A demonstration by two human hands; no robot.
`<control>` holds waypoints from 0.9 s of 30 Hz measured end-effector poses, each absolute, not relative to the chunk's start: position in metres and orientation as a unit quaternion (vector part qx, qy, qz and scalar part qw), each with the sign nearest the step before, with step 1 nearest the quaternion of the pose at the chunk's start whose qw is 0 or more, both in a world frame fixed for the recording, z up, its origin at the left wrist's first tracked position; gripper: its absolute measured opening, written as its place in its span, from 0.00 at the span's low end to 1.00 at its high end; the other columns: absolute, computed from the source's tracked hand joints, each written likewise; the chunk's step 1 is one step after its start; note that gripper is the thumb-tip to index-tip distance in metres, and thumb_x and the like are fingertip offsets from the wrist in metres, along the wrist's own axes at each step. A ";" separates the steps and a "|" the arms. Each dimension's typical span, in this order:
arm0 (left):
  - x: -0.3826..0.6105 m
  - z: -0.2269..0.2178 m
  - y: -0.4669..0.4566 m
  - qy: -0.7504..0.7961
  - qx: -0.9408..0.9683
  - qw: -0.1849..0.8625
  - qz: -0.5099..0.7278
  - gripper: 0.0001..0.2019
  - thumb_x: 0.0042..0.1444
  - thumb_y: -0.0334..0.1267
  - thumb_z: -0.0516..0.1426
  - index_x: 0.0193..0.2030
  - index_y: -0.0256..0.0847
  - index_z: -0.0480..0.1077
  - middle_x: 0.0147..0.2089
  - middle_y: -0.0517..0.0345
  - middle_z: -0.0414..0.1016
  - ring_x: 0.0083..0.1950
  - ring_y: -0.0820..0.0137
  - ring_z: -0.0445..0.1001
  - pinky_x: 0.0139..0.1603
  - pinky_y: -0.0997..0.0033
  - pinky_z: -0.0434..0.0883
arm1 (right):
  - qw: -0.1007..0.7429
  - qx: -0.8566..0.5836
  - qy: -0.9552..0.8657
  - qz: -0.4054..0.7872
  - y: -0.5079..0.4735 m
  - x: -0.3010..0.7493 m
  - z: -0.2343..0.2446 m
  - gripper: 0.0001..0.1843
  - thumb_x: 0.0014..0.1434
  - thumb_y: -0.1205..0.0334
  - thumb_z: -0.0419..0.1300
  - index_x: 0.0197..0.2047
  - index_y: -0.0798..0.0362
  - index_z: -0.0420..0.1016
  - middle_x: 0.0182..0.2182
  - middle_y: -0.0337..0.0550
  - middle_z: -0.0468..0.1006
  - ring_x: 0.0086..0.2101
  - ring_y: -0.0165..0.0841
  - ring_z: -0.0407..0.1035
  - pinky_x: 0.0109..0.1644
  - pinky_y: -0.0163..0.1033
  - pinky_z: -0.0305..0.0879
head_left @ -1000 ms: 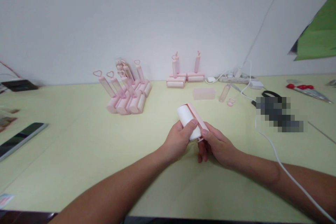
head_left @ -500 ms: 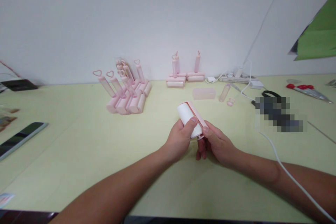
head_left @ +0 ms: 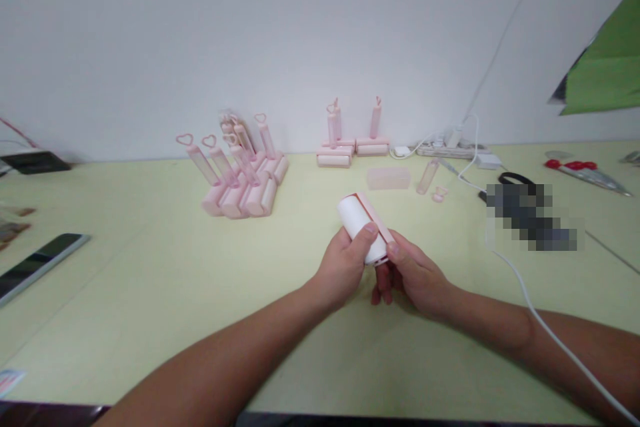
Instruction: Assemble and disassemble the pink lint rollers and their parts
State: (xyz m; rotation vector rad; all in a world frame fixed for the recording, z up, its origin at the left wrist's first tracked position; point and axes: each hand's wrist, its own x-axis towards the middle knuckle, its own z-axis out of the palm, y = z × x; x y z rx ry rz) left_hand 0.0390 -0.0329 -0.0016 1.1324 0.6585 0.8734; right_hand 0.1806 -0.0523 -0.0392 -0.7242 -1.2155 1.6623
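Above the middle of the table, both of my hands hold a lint roller (head_left: 356, 219) with a white paper roll and a pink frame along its right side. My left hand (head_left: 341, 267) wraps the roll from the left, its thumb lying across the white paper. On the other side, my right hand (head_left: 421, 275) pinches the lower end of the pink frame, with some fingers curled underneath. Farther back lie a translucent pink cover (head_left: 389, 178), a clear pink handle tube (head_left: 427, 177) and a small pink heart-shaped piece (head_left: 439, 193).
Several pink lint rollers with heart-topped handles (head_left: 240, 190) stand at the left back, and others (head_left: 334, 152) by the wall. A power strip (head_left: 453, 147), white cable (head_left: 523, 290) and red-handled tool (head_left: 575, 165) are on the right. A phone (head_left: 40, 265) lies left.
Hardly anything differs. The lint roller stays in both hands, with only a very slight shift of the fingers near its lower end.
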 end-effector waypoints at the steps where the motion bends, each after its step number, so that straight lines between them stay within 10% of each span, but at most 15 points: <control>1: 0.039 -0.002 -0.033 0.294 0.510 0.706 0.392 0.22 0.63 0.57 0.49 0.34 0.37 0.63 0.16 0.57 0.69 0.15 0.66 0.71 0.11 0.73 0.63 | 0.461 -0.298 -0.497 0.672 -0.052 0.181 -0.039 0.26 0.67 0.42 0.52 0.57 0.52 0.61 0.20 0.32 0.71 0.17 0.31 0.69 0.26 0.39 0.72; 27: 0.035 -0.005 -0.032 0.303 0.528 0.703 0.369 0.22 0.61 0.58 0.52 0.37 0.37 0.64 0.19 0.57 0.70 0.19 0.66 0.72 0.20 0.69 0.68 | 0.457 -0.321 -0.519 0.647 -0.054 0.184 -0.039 0.27 0.68 0.42 0.49 0.61 0.52 0.59 0.21 0.34 0.72 0.19 0.31 0.68 0.25 0.37 0.69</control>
